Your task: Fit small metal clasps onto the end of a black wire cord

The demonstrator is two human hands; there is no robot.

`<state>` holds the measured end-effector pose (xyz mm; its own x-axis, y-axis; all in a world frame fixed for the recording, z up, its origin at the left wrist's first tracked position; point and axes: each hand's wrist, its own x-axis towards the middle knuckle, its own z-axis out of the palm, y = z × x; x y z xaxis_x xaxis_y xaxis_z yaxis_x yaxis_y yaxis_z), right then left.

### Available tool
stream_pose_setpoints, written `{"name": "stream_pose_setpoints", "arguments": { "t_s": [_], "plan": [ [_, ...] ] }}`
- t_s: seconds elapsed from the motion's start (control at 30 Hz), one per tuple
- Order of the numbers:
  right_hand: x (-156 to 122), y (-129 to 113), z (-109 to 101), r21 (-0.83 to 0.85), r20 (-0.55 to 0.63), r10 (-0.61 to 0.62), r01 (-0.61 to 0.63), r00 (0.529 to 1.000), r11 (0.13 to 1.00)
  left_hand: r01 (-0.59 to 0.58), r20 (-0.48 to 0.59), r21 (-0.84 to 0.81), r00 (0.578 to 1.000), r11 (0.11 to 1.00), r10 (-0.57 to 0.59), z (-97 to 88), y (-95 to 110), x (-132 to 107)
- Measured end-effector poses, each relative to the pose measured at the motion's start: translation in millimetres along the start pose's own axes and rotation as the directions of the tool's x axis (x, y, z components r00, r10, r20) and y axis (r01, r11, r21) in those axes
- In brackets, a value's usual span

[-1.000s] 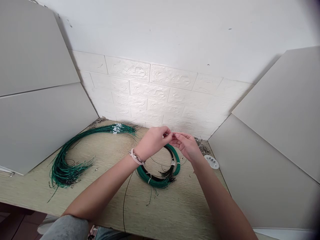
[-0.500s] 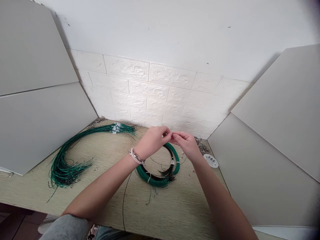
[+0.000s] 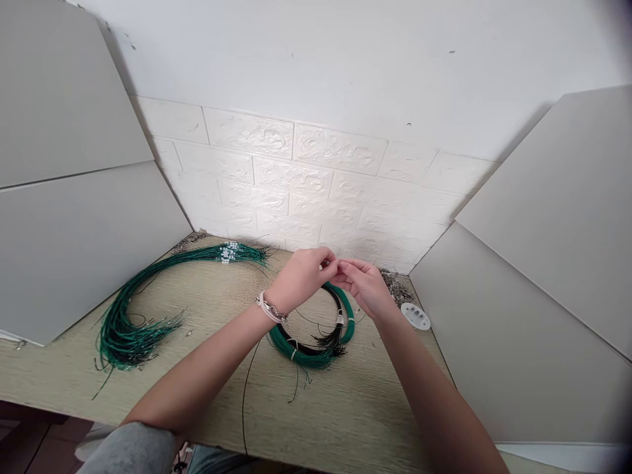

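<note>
Above the far part of the table, my left hand [image 3: 310,271] and my right hand [image 3: 364,284] meet fingertip to fingertip. Both are closed in a pinch, and what lies between the fingers is too small and covered to make out. Beneath them lies a tied coil of green cords [image 3: 309,359] with a coil of black cords [image 3: 340,304] inside it, partly hidden by my hands. One thin dark cord [image 3: 244,395] comes out from under my left forearm and hangs over the table's front edge.
A long bundle of green cords [image 3: 131,296] with white pieces [image 3: 228,252] curves across the table's left side. Small metal parts [image 3: 397,289] are heaped at the back right, near a white oval dish [image 3: 415,316] holding several more. Grey panels [image 3: 533,316] flank both sides; a white brick-pattern wall [image 3: 296,178] closes the back.
My right hand has shifted slightly, its lower fingers now showing more below the pinch. The small shiny piece dangling beneath it shows less. My left hand has hardly moved.
</note>
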<state>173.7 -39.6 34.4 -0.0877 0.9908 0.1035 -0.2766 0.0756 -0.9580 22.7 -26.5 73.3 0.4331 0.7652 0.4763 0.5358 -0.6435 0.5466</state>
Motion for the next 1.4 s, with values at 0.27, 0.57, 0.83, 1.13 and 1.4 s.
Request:
{"name": "stream_pose_setpoints", "arguments": {
  "t_s": [0.27, 0.57, 0.83, 1.13, 1.4],
  "plan": [
    [-2, -5, 1, -0.031, -0.009, 0.004, -0.004, 1.000, 1.000, 0.018, 0.040, -0.050, 0.999, 0.999, -0.016, -4.3, -2, 2],
    [-1, -4, -6, 0.072, 0.077, 0.017, -0.023, 0.997, 0.997, 0.053, 0.087, -0.123, 0.995, 0.991, -0.042, -7.8, 0, 2],
    [2, 0, -11, 0.062, 0.117, 0.025, -0.032, 0.993, 0.998, 0.043, 0.066, -0.128, 0.997, 0.991, -0.035, -8.3, 1, 2],
    [2, 0, -10, 0.077, 0.117, 0.023, -0.033, 0.993, 0.997, 0.026, 0.052, -0.110, 0.998, 0.994, -0.020, -7.3, 0, 2],
    [3, 1, -11, 0.071, 0.115, 0.027, -0.035, 0.993, 0.997, 0.016, 0.034, -0.081, 0.999, 0.997, -0.013, -5.8, -2, 2]
  ]
}}
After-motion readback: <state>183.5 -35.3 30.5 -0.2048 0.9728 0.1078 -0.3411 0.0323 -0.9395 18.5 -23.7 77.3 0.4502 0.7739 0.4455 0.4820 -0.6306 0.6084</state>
